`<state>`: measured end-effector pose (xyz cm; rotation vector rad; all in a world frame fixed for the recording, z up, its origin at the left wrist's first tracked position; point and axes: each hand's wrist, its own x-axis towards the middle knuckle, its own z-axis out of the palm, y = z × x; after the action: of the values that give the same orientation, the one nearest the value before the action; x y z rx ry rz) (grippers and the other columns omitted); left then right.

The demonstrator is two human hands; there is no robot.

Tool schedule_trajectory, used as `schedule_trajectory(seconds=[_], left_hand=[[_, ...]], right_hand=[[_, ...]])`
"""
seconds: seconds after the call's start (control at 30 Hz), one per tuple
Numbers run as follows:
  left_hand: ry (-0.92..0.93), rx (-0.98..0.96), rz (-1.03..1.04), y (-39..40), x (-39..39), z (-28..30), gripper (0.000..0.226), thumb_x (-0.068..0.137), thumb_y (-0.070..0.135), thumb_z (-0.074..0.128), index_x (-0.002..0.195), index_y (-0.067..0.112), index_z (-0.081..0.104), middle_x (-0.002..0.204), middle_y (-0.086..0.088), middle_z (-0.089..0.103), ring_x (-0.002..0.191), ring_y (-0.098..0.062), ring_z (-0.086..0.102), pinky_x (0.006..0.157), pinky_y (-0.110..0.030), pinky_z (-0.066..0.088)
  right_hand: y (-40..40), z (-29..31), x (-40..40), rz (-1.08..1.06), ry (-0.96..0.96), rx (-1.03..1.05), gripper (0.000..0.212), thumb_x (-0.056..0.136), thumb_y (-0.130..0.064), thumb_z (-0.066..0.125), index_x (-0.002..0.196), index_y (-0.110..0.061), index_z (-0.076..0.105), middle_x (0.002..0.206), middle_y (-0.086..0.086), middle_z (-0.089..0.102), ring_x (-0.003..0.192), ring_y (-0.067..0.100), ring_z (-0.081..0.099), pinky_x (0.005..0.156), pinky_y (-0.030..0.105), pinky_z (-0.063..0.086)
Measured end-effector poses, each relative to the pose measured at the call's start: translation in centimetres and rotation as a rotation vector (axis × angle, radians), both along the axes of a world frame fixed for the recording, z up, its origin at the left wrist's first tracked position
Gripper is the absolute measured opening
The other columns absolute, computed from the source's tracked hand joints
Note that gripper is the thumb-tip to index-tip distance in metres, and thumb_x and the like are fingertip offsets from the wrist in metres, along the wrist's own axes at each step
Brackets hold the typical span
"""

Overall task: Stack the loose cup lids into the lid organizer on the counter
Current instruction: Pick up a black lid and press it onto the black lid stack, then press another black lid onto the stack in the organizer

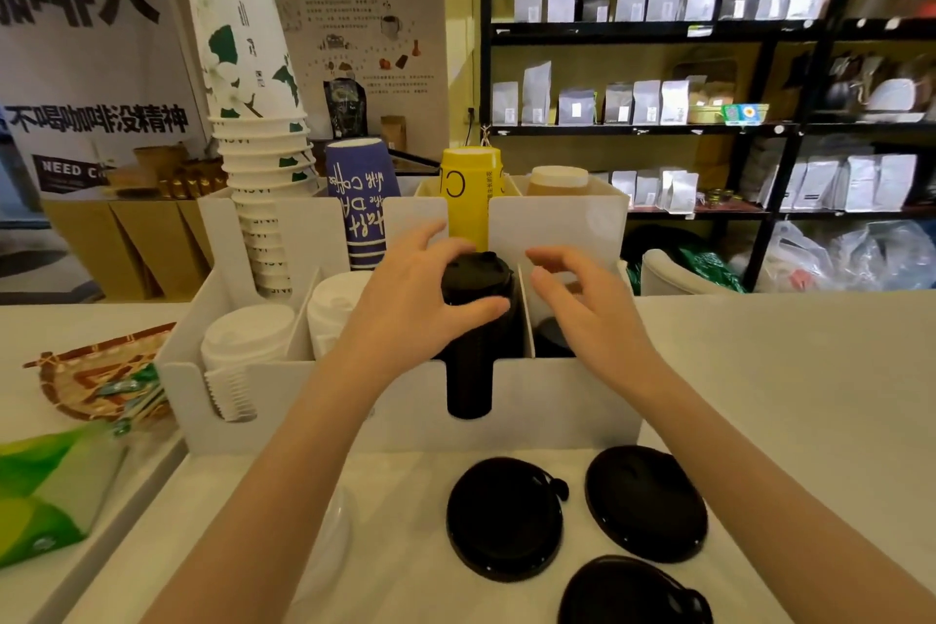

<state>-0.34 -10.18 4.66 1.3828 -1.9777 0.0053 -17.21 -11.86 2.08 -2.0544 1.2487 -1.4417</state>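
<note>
Left hand (420, 299) grasping top of black lid stack (473, 314) in lid organizer (557, 400); right hand (572, 299) released, beside. Advise: seat lid square, press evenly.

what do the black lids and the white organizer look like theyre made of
Loose black lids: likely thin moulded plastic, with a soft sheen and formed rims and sip tabs. White organizer: flat, smooth, matte panels with clean cut edges, probably plastic or acrylic sheet, though coated board is possible.

White counter (785, 370) carries the lid organizer (557, 416); three loose black lids (506, 517) lie before it; woven tray (96, 370) at left.
</note>
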Motion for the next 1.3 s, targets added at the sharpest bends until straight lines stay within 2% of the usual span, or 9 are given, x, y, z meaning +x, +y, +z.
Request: schedule_trajectory(seconds=[0.07, 0.17, 0.27, 0.4, 0.5, 0.7, 0.93, 1.1, 1.3], left_hand=[[0.056, -0.158, -0.079, 1.7, -0.5, -0.2, 0.045, 0.073, 0.043, 0.062, 0.112, 0.019, 0.058, 0.122, -0.002, 0.053, 0.115, -0.014, 0.046, 0.093, -0.021, 0.034], [0.070, -0.075, -0.220, 4.4, -0.7, -2.0, 0.030, 0.076, 0.038, 0.060, 0.101, 0.021, 0.062, 0.098, 0.008, 0.058, 0.088, -0.002, 0.053, 0.072, -0.008, 0.039], [-0.070, 0.221, -0.268, 6.1, -0.3, -4.8, 0.048, 0.076, 0.046, 0.061, 0.118, 0.027, 0.053, 0.115, 0.010, 0.055, 0.097, 0.001, 0.050, 0.077, -0.010, 0.037], [-0.241, 0.588, -0.162, 6.8, -0.2, -7.8, 0.092, 0.065, 0.058, 0.065, 0.139, 0.024, 0.023, 0.148, 0.005, 0.028, 0.131, -0.012, 0.030, 0.104, -0.026, 0.029], [-0.293, 0.631, -0.130, 7.1, -0.8, -9.1, 0.102, 0.059, 0.059, 0.068, 0.139, 0.018, 0.021, 0.145, 0.000, 0.031, 0.131, -0.016, 0.031, 0.106, -0.028, 0.029], [-0.249, 0.585, -0.105, 7.6, -1.4, -9.4, 0.083, 0.058, 0.052, 0.073, 0.126, 0.018, 0.040, 0.123, 0.000, 0.049, 0.110, -0.015, 0.047, 0.092, -0.028, 0.043], [-0.102, 0.480, -0.162, 8.3, -0.6, -5.1, 0.078, 0.059, 0.048, 0.075, 0.125, 0.021, 0.046, 0.120, 0.003, 0.055, 0.109, -0.012, 0.049, 0.090, -0.027, 0.044], [0.089, 0.297, -0.145, 8.4, 0.4, -1.5, 0.081, 0.053, 0.046, 0.079, 0.125, 0.026, 0.048, 0.115, 0.009, 0.057, 0.105, -0.006, 0.052, 0.086, -0.019, 0.045], [0.199, 0.075, -0.080, 5.7, 0.6, 1.1, 0.074, 0.054, 0.045, 0.077, 0.120, 0.024, 0.052, 0.101, 0.012, 0.057, 0.098, -0.007, 0.053, 0.075, -0.010, 0.041]], right_hand=[[1.5, -0.1, -1.0, 0.032, 0.013, -0.035, 0.022, 0.089, -0.023, 0.050, 0.110, -0.023, 0.058, 0.102, -0.007, 0.063, 0.094, 0.004, 0.058, 0.077, 0.004, 0.043], [4.0, -0.1, -2.2, 0.177, 0.136, 0.076, 0.013, 0.087, -0.021, 0.054, 0.092, -0.029, 0.062, 0.081, -0.013, 0.065, 0.079, 0.004, 0.063, 0.073, 0.009, 0.048], [5.1, -0.6, -2.7, 0.238, 0.472, 0.281, 0.017, 0.087, -0.025, 0.053, 0.100, -0.025, 0.065, 0.081, -0.015, 0.063, 0.074, 0.004, 0.062, 0.070, 0.014, 0.048], [5.5, -2.0, -2.5, 0.249, 0.627, 0.483, 0.026, 0.089, -0.022, 0.051, 0.112, -0.016, 0.061, 0.099, -0.002, 0.064, 0.084, 0.012, 0.064, 0.074, 0.020, 0.050], [5.4, -2.9, -2.1, 0.238, 0.691, 0.558, 0.031, 0.090, -0.023, 0.048, 0.117, -0.012, 0.058, 0.108, 0.007, 0.066, 0.088, 0.017, 0.064, 0.075, 0.021, 0.048], [5.3, -3.8, -1.5, 0.285, 0.760, 0.612, 0.033, 0.090, -0.019, 0.048, 0.121, -0.012, 0.055, 0.115, 0.011, 0.065, 0.093, 0.021, 0.065, 0.079, 0.023, 0.048], [5.8, -1.3, -2.2, 0.319, 0.588, 0.516, 0.028, 0.089, -0.018, 0.048, 0.114, -0.017, 0.061, 0.099, 0.001, 0.068, 0.078, 0.007, 0.063, 0.077, 0.017, 0.049], [6.0, 1.7, -2.3, 0.267, 0.362, 0.339, 0.025, 0.088, -0.021, 0.051, 0.109, -0.020, 0.064, 0.097, -0.002, 0.068, 0.086, 0.006, 0.063, 0.066, 0.010, 0.048], [3.9, 3.7, -0.4, 0.108, 0.047, 0.074, 0.024, 0.090, -0.022, 0.046, 0.105, -0.021, 0.064, 0.091, -0.010, 0.063, 0.090, 0.000, 0.056, 0.075, 0.007, 0.041]])
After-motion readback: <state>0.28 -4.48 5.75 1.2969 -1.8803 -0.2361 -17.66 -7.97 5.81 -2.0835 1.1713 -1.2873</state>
